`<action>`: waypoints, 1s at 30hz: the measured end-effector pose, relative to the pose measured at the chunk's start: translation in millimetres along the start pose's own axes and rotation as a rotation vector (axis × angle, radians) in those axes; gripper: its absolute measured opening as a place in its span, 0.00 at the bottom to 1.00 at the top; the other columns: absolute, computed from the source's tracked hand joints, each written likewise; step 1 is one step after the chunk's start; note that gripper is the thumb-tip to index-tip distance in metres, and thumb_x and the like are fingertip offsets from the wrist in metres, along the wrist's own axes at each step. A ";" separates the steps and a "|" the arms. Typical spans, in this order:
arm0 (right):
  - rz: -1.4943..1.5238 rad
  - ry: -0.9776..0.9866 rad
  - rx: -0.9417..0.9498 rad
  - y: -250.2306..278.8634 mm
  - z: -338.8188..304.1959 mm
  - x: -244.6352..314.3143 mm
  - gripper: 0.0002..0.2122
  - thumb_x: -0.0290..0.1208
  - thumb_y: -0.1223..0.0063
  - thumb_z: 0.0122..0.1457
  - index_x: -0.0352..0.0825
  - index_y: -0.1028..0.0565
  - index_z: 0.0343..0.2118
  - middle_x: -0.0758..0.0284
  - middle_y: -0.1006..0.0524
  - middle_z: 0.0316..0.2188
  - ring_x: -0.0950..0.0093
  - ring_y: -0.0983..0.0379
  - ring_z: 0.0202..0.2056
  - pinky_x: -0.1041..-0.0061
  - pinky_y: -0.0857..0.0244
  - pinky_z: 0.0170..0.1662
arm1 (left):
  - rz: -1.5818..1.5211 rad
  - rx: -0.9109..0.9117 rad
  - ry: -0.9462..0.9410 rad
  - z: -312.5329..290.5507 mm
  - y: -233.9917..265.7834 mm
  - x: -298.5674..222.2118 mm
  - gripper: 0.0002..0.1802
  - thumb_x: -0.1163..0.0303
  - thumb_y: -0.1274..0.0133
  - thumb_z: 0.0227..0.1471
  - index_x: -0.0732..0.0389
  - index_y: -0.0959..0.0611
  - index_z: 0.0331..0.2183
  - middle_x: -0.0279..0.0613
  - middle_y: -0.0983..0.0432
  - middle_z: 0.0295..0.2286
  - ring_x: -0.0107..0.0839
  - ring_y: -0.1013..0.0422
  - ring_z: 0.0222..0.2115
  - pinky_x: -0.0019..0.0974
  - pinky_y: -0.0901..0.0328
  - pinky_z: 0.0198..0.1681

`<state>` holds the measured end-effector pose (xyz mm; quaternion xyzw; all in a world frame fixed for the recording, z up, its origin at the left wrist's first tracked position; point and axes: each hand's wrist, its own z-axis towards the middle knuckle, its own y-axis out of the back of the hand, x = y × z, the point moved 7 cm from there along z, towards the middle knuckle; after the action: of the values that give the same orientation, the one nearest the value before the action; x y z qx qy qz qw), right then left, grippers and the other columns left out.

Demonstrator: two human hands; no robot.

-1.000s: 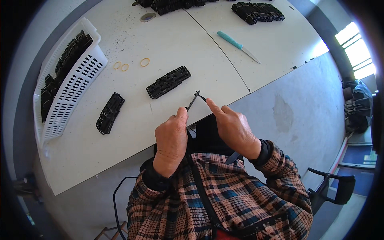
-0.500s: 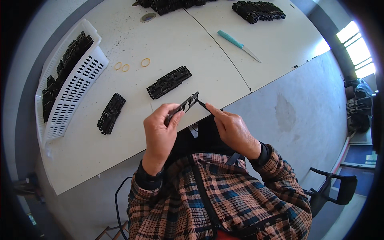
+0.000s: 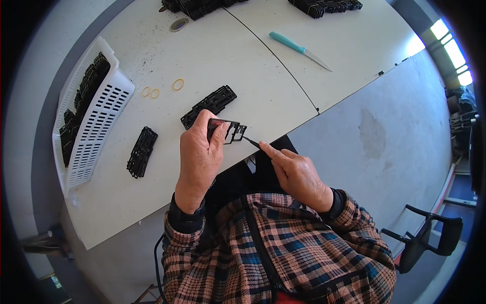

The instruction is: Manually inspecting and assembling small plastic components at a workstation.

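Thin black matt plastic frame (image 3: 230, 131); white perforated plastic basket (image 3: 96, 126); smooth, speckled white tabletop (image 3: 243, 55); woven plaid cloth sleeves (image 3: 354, 228).

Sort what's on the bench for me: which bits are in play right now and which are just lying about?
In play:
- black plastic frame, gripped by the left hand
- thin dark tool, pinched in the right hand

Lying about:
- two stacks of black frames
- white basket of black parts
- teal-handled knife
- three rubber bands
- tape roll
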<state>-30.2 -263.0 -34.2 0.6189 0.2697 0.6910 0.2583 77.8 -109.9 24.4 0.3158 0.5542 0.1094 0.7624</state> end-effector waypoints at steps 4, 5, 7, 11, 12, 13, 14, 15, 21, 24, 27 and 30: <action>0.005 0.024 -0.012 1.3 4.0 5.3 0.21 0.20 0.54 0.61 0.39 0.32 0.58 0.62 0.33 0.18 0.69 0.35 0.17 0.69 0.37 0.22 | 0.055 0.045 -0.015 2.3 -3.0 -5.6 0.10 0.71 0.46 0.57 0.64 0.30 0.29 0.45 0.27 0.20 0.30 0.30 0.19 0.30 0.35 0.24; 0.007 0.043 -0.014 0.3 4.8 7.2 0.21 0.20 0.54 0.61 0.39 0.32 0.58 0.63 0.34 0.18 0.69 0.35 0.17 0.69 0.38 0.22 | 0.063 0.047 -0.023 2.4 -2.8 -6.5 0.10 0.71 0.46 0.57 0.64 0.30 0.29 0.46 0.27 0.20 0.31 0.30 0.19 0.31 0.35 0.23; 0.007 0.081 -0.018 -1.9 6.0 10.6 0.21 0.19 0.54 0.61 0.39 0.32 0.58 0.63 0.34 0.18 0.69 0.36 0.17 0.69 0.38 0.22 | 0.075 0.048 -0.040 2.5 -2.6 -7.5 0.10 0.71 0.46 0.57 0.64 0.30 0.29 0.46 0.27 0.20 0.33 0.29 0.19 0.31 0.35 0.23; -0.042 0.087 -0.006 -6.8 6.0 11.2 0.24 0.17 0.52 0.57 0.39 0.32 0.59 0.64 0.35 0.18 0.70 0.37 0.17 0.70 0.37 0.22 | 0.068 0.048 -0.024 3.2 -4.9 -5.8 0.10 0.71 0.46 0.57 0.64 0.30 0.29 0.46 0.26 0.20 0.35 0.28 0.19 0.32 0.35 0.22; -0.041 0.087 -0.003 -7.5 5.9 10.8 0.24 0.17 0.52 0.57 0.39 0.32 0.59 0.64 0.35 0.18 0.70 0.37 0.17 0.70 0.37 0.22 | 0.069 0.048 -0.021 2.6 -5.2 -5.8 0.10 0.71 0.46 0.57 0.64 0.30 0.29 0.46 0.26 0.20 0.35 0.28 0.19 0.32 0.35 0.22; -0.071 0.100 0.020 -9.2 5.4 10.7 0.27 0.16 0.51 0.55 0.38 0.33 0.60 0.64 0.35 0.19 0.70 0.36 0.18 0.70 0.36 0.22 | 0.076 0.052 -0.028 2.1 -5.9 -7.0 0.11 0.71 0.45 0.57 0.64 0.30 0.29 0.47 0.26 0.20 0.35 0.28 0.19 0.32 0.35 0.22; -0.101 0.113 0.043 -10.7 4.9 10.3 0.29 0.15 0.50 0.53 0.37 0.35 0.60 0.64 0.34 0.20 0.70 0.35 0.19 0.71 0.35 0.22 | 0.084 0.057 -0.035 1.7 -6.6 -8.3 0.11 0.71 0.45 0.57 0.64 0.30 0.29 0.47 0.26 0.20 0.36 0.28 0.19 0.32 0.35 0.22; -0.132 0.126 0.065 -12.3 4.3 10.0 0.31 0.14 0.50 0.50 0.37 0.36 0.61 0.65 0.33 0.22 0.70 0.33 0.19 0.71 0.34 0.22 | 0.090 0.062 -0.043 1.3 -7.1 -9.5 0.11 0.71 0.45 0.57 0.64 0.30 0.28 0.47 0.26 0.20 0.37 0.27 0.19 0.32 0.35 0.22; -0.170 0.162 0.047 -10.1 5.7 9.5 0.33 0.13 0.50 0.49 0.37 0.36 0.61 0.65 0.35 0.21 0.71 0.35 0.19 0.71 0.35 0.22 | 0.081 0.077 -0.045 3.3 -7.1 -11.2 0.11 0.72 0.45 0.57 0.64 0.30 0.28 0.47 0.26 0.19 0.40 0.28 0.19 0.33 0.36 0.21; -0.131 0.118 0.040 -5.3 7.4 11.4 0.31 0.12 0.50 0.49 0.37 0.33 0.60 0.65 0.37 0.18 0.73 0.38 0.17 0.71 0.36 0.21 | 0.058 0.061 -0.044 3.3 -6.7 -8.5 0.11 0.72 0.45 0.56 0.64 0.30 0.28 0.47 0.26 0.19 0.40 0.28 0.18 0.33 0.36 0.21; -0.139 0.153 -0.014 -3.9 4.0 21.1 0.32 0.12 0.50 0.49 0.37 0.33 0.60 0.66 0.38 0.18 0.73 0.38 0.17 0.72 0.37 0.20 | 0.052 0.037 -0.077 2.6 -6.8 -7.8 0.12 0.71 0.46 0.58 0.64 0.30 0.27 0.37 0.32 0.16 0.21 0.37 0.18 0.27 0.40 0.21; -0.139 0.171 -0.011 -5.8 5.8 21.0 0.32 0.12 0.49 0.49 0.38 0.33 0.60 0.66 0.38 0.18 0.73 0.38 0.17 0.73 0.37 0.20 | 0.081 0.060 -0.071 2.8 -7.1 -10.8 0.11 0.72 0.45 0.57 0.64 0.30 0.27 0.44 0.29 0.18 0.35 0.31 0.18 0.32 0.37 0.20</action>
<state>-26.4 -244.0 -22.7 0.5359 0.3293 0.7232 0.2853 75.2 -122.0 29.1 0.3645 0.5166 0.1123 0.7665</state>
